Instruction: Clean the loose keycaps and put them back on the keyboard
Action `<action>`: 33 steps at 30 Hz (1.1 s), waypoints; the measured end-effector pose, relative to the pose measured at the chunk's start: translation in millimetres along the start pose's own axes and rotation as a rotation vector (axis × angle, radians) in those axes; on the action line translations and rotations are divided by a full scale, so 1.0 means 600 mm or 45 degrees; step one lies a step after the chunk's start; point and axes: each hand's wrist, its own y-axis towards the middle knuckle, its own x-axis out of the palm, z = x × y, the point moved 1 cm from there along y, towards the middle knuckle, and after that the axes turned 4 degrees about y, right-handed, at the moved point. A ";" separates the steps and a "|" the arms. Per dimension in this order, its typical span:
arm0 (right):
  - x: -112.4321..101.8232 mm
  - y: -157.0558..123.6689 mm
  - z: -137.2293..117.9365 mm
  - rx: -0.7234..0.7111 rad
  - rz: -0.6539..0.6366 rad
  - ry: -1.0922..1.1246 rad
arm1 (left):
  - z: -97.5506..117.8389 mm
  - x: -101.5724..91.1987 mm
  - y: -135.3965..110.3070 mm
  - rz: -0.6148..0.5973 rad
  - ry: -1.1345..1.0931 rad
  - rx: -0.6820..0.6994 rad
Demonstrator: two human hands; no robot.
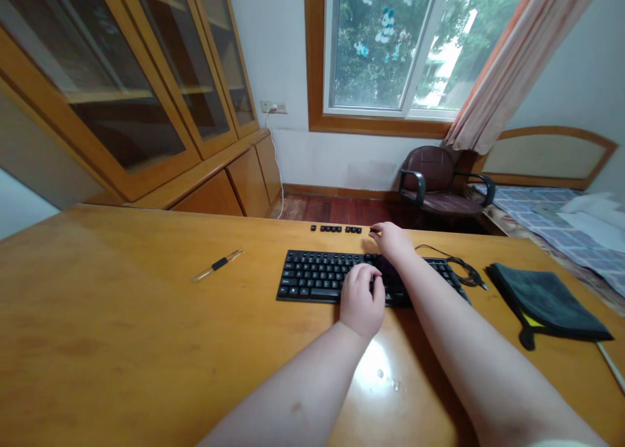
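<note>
A black keyboard (312, 274) lies on the wooden desk, its right half partly hidden by my arm and hands. My left hand (362, 298) rests over the middle of the keyboard, fingers curved and thumb apart, with nothing seen in it. Beyond the keyboard's back edge, my right hand (393, 242) pinches a small black keycap (373, 230) close to the desk's far edge. Left of those fingertips stand loose keycaps in a row: a single keycap (313, 228), a group of keycaps (331, 228) and another group of keycaps (353, 230).
On the desk (122, 317) lie a pen (219, 263) to the left, a coiled cable (469, 274) and a folded dark cloth (547, 300) to the right. Past the far edge stand an armchair (432, 180), a bed (551, 206) and a glass-fronted cabinet (195, 154).
</note>
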 end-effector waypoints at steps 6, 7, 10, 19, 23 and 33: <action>-0.042 -0.112 0.008 -0.269 0.140 0.744 | -0.017 0.009 0.005 0.120 -0.350 -0.326; -0.044 -0.121 0.008 -0.374 0.070 0.810 | -0.018 0.011 0.005 0.073 -0.393 -0.348; -0.042 -0.126 0.005 -0.605 -0.174 0.945 | -0.018 0.015 0.004 -0.060 -0.479 -0.388; -0.029 -0.114 0.003 -0.686 -0.284 1.061 | -0.022 0.015 0.001 -0.028 -0.498 -0.466; -0.031 -0.114 0.001 -0.716 -0.311 1.115 | -0.024 0.017 0.000 -0.025 -0.489 -0.472; -0.027 -0.110 0.006 -0.618 -0.182 1.150 | -0.021 0.019 0.007 0.039 -0.784 -0.617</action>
